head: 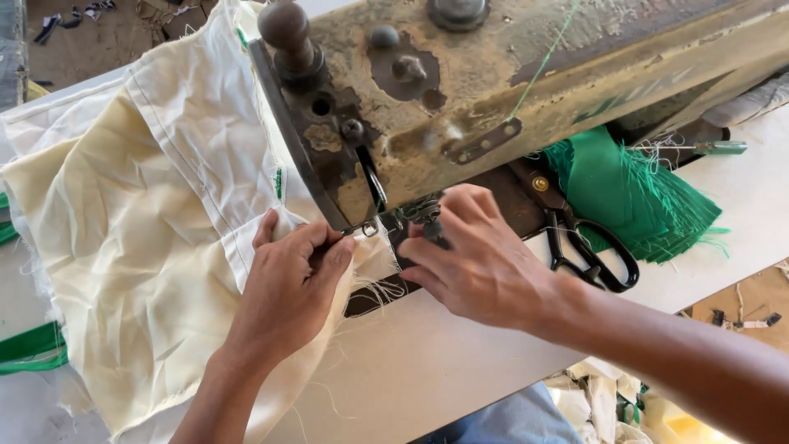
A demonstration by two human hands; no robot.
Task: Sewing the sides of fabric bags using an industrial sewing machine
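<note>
A worn, rusty sewing machine (509,74) stands on a white table (444,353). Cream fabric (140,222) lies spread to its left, with one edge running under the machine head. My left hand (292,288) pinches that fabric edge right beside the needle area (374,226). My right hand (481,259) rests on the machine bed, its fingers curled around a small dark part under the head. A thin green thread (538,70) runs down across the machine body.
Black scissors (588,247) lie on the table just right of my right hand. A bundle of green fringed fabric (633,193) sits behind them. Green strips (33,345) lie at the left edge. Fabric scraps (608,403) lie below the table edge.
</note>
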